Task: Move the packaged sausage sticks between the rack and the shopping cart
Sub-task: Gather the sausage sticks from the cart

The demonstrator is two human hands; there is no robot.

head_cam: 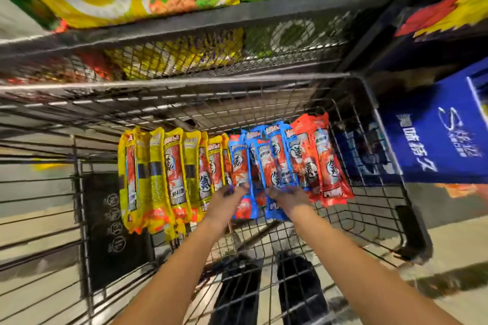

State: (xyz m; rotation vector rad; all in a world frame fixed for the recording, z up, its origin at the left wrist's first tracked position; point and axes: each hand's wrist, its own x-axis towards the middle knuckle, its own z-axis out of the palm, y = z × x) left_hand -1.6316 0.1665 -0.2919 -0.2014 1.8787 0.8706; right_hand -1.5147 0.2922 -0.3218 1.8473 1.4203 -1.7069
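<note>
Left hand [229,193], right hand [286,196] on glossy blue sausage packs [266,163]; fingers blurred, grip unclear

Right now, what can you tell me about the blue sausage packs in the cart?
The blue sausage stick packs are long, narrow, shiny plastic sleeves with clear windows showing reddish sticks, and they have red bottom ends. Several lie overlapped side by side in the wire shopping cart, between the yellow packs and the red packs. The left hand and right hand each grip them near their lower ends. The print is too blurred to read.
</note>
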